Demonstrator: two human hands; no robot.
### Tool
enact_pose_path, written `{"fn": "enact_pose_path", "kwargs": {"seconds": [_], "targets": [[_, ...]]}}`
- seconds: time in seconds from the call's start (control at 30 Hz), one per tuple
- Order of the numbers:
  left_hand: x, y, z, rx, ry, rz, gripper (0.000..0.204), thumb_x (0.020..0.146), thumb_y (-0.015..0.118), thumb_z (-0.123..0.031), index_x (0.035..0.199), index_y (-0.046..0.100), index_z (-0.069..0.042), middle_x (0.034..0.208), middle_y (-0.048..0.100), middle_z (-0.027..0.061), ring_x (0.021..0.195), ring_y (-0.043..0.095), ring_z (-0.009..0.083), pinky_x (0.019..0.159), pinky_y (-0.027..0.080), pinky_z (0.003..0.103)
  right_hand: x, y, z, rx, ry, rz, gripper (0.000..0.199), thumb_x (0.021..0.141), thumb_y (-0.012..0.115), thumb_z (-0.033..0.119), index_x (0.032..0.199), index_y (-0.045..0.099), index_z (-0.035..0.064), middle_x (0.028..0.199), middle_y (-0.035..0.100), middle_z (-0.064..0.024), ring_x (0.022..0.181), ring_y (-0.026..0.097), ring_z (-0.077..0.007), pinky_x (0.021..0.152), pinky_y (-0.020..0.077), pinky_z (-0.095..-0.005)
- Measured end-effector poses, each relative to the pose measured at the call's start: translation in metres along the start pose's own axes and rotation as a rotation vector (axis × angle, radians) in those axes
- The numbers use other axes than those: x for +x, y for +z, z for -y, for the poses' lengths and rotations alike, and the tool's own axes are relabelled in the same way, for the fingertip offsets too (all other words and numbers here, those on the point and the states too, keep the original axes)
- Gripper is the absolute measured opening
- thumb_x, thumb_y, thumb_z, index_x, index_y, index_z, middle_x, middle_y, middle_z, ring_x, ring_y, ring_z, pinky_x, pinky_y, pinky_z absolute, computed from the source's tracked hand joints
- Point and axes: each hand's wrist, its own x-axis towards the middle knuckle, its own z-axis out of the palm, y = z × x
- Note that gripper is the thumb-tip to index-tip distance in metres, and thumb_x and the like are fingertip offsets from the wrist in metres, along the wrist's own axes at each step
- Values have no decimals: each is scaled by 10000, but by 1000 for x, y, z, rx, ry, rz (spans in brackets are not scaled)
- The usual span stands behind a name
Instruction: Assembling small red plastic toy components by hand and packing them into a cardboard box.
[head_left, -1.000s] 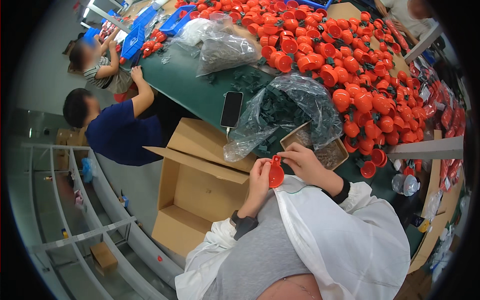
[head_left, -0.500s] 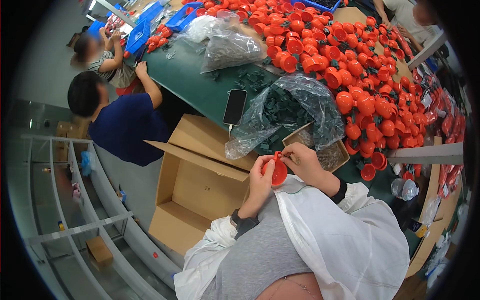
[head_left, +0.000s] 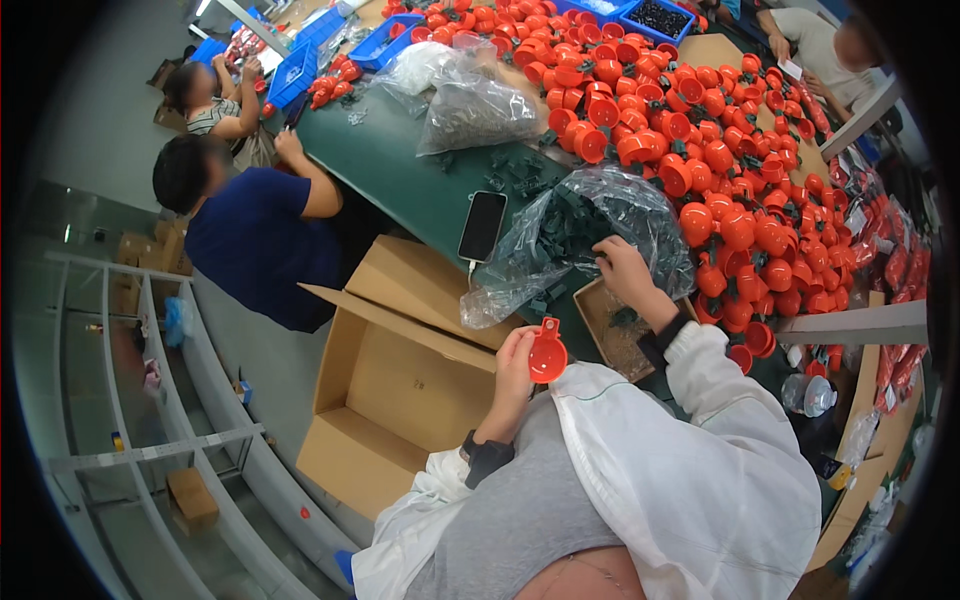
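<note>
Carrying most things was the desk point(head_left: 400, 165); an open carton point(head_left: 410, 370) stood left of the bag point(head_left: 662, 235), toward its near side, and a tray point(head_left: 588, 314) lay just beside the bag's near edge. On that near side too, the left hand point(head_left: 514, 366) now alone had the cup point(head_left: 547, 359), its grip pinching the edge. The right hand point(head_left: 630, 276) had gone from the cup's tab point(head_left: 548, 328) to the bag's mouth, grip loosely curled; whether it pinched anything, I could not tell. So work at the tab seemed paused, with green parts point(head_left: 575, 215) in the bag close by that hand.
</note>
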Motion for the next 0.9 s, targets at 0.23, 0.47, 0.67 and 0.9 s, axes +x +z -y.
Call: {"fn": "enact_pose_path", "kwargs": {"seconds": [0.23,0.47,0.67,0.9], "targets": [[-8,-3,-17,-6,43,-18,230,921,405,-173,972,554,-4,926,615,73,827,576,105,747,440,210,40,36,8,-403,-20,201,318,660,688,135,931,531,79,906,518,-135,853,564,-318,688,474,-404],[-10,-11,-8,-34,35,-6,224,918,412,-178,972,553,-12,923,611,61,816,573,100,737,441,212,21,64,-12,-532,-45,97,154,738,500,41,871,531,111,817,516,-134,772,555,-333,650,469,-420],[-12,-14,-4,-36,55,5,236,917,410,-187,981,556,-14,909,609,44,812,570,90,728,439,213,20,46,-8,-142,-7,-34,189,726,494,-16,892,539,62,748,513,-158,715,547,-326,638,451,-408],[5,-12,8,-43,-62,64,252,914,410,-198,977,562,-8,921,611,61,829,577,108,746,443,233,-11,-30,11,856,657,-29,197,788,575,64,984,555,66,741,532,6,666,570,-100,619,491,-224]]}}
